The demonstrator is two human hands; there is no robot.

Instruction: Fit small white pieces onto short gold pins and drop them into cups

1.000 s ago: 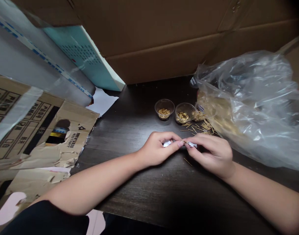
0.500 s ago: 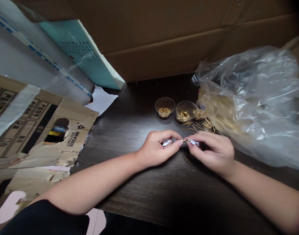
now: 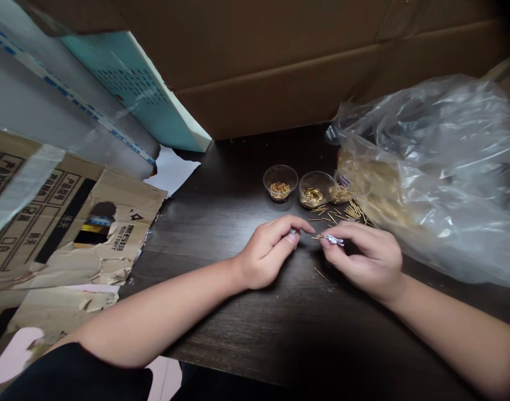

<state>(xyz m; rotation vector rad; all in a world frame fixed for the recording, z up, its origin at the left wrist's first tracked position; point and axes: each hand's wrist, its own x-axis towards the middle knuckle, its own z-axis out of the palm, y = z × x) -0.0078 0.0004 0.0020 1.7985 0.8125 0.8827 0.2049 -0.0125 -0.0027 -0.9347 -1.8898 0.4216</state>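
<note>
My right hand (image 3: 363,256) pinches a thin brass-coloured pin (image 3: 315,238) between thumb and forefinger, its tip pointing left. A crumpled white scrap (image 3: 334,240) is also in that pinch; its material is unclear. My left hand (image 3: 267,250) is a little to the left, apart from the pin, with its forefinger stretched towards it. Its thumb presses a small white piece (image 3: 293,233) against the curled fingers, mostly hidden. A single loose pin (image 3: 321,274) lies on the dark table below the hands. Several more loose pins (image 3: 355,211) lie beyond the right hand.
Three clear plastic cups with small brass pieces stand behind the hands: a left cup (image 3: 280,172), a middle cup (image 3: 313,178) and a right cup (image 3: 355,184). A large clear plastic bag (image 3: 442,150) covers the right. Torn cardboard (image 3: 129,211) borders the left; a cardboard wall (image 3: 280,67) closes the back.
My left thumb and forefinger have let go of the pin's left end, and the thumb has drawn back onto the white piece. The right hand still holds the pin and scrap.
</note>
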